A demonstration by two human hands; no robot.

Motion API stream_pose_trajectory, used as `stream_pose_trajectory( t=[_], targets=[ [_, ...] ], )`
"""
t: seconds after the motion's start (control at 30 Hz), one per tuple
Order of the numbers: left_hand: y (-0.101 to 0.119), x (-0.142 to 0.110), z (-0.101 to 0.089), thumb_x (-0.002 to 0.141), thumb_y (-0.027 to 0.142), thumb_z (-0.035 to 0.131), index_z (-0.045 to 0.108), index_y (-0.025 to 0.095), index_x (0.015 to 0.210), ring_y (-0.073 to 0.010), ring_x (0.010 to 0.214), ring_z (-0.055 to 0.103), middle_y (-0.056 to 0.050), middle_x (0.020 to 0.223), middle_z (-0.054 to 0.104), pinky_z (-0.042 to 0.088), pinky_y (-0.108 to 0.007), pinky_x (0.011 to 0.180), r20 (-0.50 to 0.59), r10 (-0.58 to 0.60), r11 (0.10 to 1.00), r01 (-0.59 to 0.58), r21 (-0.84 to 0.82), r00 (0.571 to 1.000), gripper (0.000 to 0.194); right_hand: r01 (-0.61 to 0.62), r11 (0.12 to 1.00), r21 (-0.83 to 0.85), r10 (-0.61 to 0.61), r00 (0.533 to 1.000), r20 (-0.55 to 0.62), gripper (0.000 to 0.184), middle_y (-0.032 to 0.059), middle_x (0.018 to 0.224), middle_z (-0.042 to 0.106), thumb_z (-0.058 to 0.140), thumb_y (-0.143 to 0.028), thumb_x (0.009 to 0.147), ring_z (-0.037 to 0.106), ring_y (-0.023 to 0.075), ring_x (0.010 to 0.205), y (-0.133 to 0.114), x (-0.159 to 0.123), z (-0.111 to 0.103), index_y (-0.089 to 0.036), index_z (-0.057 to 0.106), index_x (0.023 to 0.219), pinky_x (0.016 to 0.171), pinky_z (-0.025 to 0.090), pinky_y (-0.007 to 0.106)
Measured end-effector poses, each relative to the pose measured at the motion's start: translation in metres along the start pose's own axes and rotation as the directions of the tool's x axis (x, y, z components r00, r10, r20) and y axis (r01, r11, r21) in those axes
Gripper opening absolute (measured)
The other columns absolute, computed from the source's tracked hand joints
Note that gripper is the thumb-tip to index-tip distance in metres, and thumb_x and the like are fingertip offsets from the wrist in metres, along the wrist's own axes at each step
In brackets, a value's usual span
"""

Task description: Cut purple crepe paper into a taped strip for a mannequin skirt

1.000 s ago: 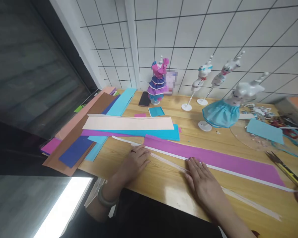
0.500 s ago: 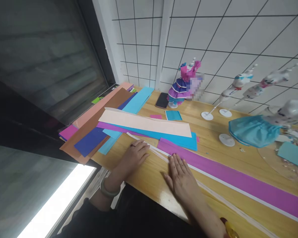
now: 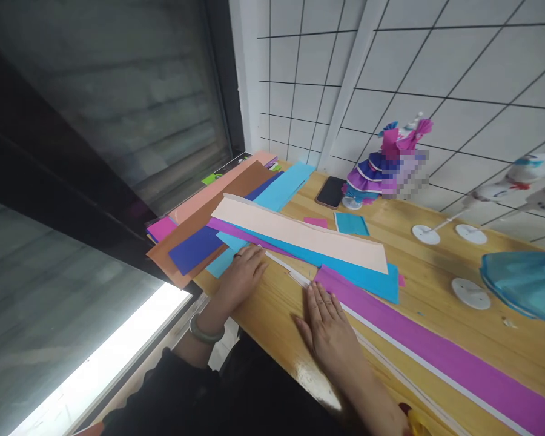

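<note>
My right hand [image 3: 329, 327] lies flat on the wooden table [image 3: 272, 327], fingers stretched. Its fingertips press on a narrow white strip [image 3: 279, 263] beside the left end of a long purple paper strip [image 3: 418, 339]. The white strip follows the purple paper's near edge and runs off to the lower right; part of it is under my right hand. Farther left, my left hand [image 3: 243, 272] rests palm down with its fingers extended, the fingertips at the white strip's left end. A second thin pale strip [image 3: 404, 375] passes beneath my right wrist.
Cream paper [image 3: 300, 233] and blue paper [image 3: 367, 278] lie beyond my hands. Brown sheets [image 3: 209, 215] and dark blue paper [image 3: 193, 251] overlap at the left. A phone [image 3: 330, 192], a doll form in a ruffled dress [image 3: 367, 169] and white stands [image 3: 471, 293] are farther back.
The view has swung left, so the table items appear farther right. My left hand has shifted along the white strip to its left end. My right hand stays flat on the strip.
</note>
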State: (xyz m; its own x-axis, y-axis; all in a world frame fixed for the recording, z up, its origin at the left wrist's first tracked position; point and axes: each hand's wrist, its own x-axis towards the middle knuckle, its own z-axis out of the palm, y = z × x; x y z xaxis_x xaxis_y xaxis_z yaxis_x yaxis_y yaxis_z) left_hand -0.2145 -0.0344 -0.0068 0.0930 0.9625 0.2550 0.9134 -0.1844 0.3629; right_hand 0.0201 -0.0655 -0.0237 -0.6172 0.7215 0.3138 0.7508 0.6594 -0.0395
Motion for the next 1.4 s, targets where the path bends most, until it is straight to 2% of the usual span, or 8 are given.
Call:
stream_pose_trajectory(
  t=[0.17, 0.37, 0.57, 0.8, 0.93, 1.07, 1.23, 1.4],
  targets=[
    [-0.012, 0.017, 0.007, 0.089, 0.036, 0.043, 0.055, 0.014, 0.116, -0.0225, 0.104, 0.053, -0.011, 0.107, 0.06, 0.042, -0.037, 0.092, -0.054, -0.224, 0.974, 0.222, -0.05, 0.973, 0.037, -0.011, 1.0, 0.015, 0.011, 1.0, 0.008, 0.062, 0.0257, 0.132, 0.047, 0.035, -0.043, 0.092, 0.038, 0.0328, 0.127, 0.001, 0.001, 0.005, 0.006, 0.043, 0.129, 0.102, 0.038, 0.047],
    [-0.017, 0.029, 0.013, 0.082, 0.029, 0.054, 0.064, 0.017, 0.092, -0.0185, 0.084, 0.057, -0.005, 0.085, 0.061, 0.045, -0.031, 0.079, -0.012, -0.326, 0.941, 0.323, -0.103, 0.945, 0.019, -0.051, 0.994, 0.092, 0.048, 0.998, 0.039, 0.062, 0.0252, 0.126, 0.053, 0.031, -0.045, 0.092, 0.047, 0.0327, 0.12, 0.005, 0.007, 0.0, 0.005, 0.049, 0.125, 0.1, 0.041, 0.047],
    [-0.019, 0.032, 0.009, 0.079, 0.031, 0.057, 0.063, 0.017, 0.078, -0.0181, 0.083, 0.056, -0.005, 0.082, 0.061, 0.042, -0.029, 0.074, 0.023, -0.313, 0.937, 0.313, -0.157, 0.949, 0.015, -0.089, 0.982, 0.164, 0.074, 0.993, 0.094, 0.062, 0.0234, 0.13, 0.05, 0.032, -0.046, 0.092, 0.041, 0.031, 0.126, 0.005, 0.006, -0.002, 0.003, 0.048, 0.127, 0.104, 0.037, 0.046],
    [-0.007, 0.04, 0.002, 0.079, 0.03, 0.051, 0.059, 0.017, 0.064, -0.0145, 0.059, 0.049, -0.001, 0.06, 0.056, 0.033, -0.026, 0.056, 0.075, -0.327, 0.914, 0.336, -0.229, 0.942, 0.021, -0.159, 0.94, 0.302, 0.117, 0.981, 0.153, 0.059, 0.02, 0.136, 0.045, 0.031, -0.045, 0.092, 0.037, 0.0276, 0.129, 0.012, 0.004, -0.018, -0.002, 0.044, 0.132, 0.104, 0.038, 0.045],
    [-0.007, 0.044, 0.003, 0.078, 0.033, 0.049, 0.056, 0.017, 0.063, -0.0124, 0.056, 0.045, 0.001, 0.058, 0.053, 0.029, -0.024, 0.053, 0.043, -0.333, 0.898, 0.331, -0.291, 0.942, 0.024, -0.158, 0.942, 0.298, 0.131, 0.985, 0.11, 0.05, 0.0166, 0.134, 0.049, 0.035, -0.041, 0.092, 0.041, 0.027, 0.127, 0.02, -0.014, -0.028, -0.009, 0.051, 0.127, 0.102, 0.039, 0.047],
    [-0.003, 0.047, -0.001, 0.078, 0.039, 0.049, 0.052, 0.016, 0.061, -0.0105, 0.055, 0.041, 0.003, 0.056, 0.046, 0.028, -0.023, 0.051, 0.026, -0.33, 0.875, 0.316, -0.368, 0.944, 0.028, -0.049, 0.968, 0.246, 0.047, 0.999, 0.013, 0.043, 0.0174, 0.123, 0.058, 0.04, -0.036, 0.091, 0.048, 0.0286, 0.121, 0.021, -0.035, -0.02, -0.008, 0.058, 0.118, 0.1, 0.042, 0.048],
    [0.014, 0.05, -0.011, 0.076, 0.043, 0.052, 0.047, 0.016, 0.06, -0.0086, 0.055, 0.037, 0.004, 0.058, 0.041, 0.029, -0.021, 0.051, 0.012, -0.286, 0.747, 0.23, -0.624, 0.958, 0.031, 0.074, 0.968, 0.239, -0.065, 0.997, -0.048, 0.037, 0.0157, 0.12, 0.061, 0.045, -0.029, 0.09, 0.051, 0.0288, 0.118, 0.016, -0.043, -0.014, -0.008, 0.06, 0.117, 0.098, 0.044, 0.049],
    [0.031, 0.05, -0.015, 0.075, 0.042, 0.055, 0.05, 0.015, 0.065, -0.0083, 0.057, 0.04, 0.004, 0.061, 0.045, 0.032, -0.021, 0.054, -0.013, -0.231, 0.643, 0.143, -0.752, 0.973, 0.029, -0.04, 0.895, 0.444, 0.028, 0.999, 0.035, 0.036, 0.0123, 0.121, 0.061, 0.045, -0.032, 0.089, 0.053, 0.0255, 0.116, 0.016, -0.041, -0.034, -0.014, 0.061, 0.117, 0.097, 0.045, 0.046]
  ],
)
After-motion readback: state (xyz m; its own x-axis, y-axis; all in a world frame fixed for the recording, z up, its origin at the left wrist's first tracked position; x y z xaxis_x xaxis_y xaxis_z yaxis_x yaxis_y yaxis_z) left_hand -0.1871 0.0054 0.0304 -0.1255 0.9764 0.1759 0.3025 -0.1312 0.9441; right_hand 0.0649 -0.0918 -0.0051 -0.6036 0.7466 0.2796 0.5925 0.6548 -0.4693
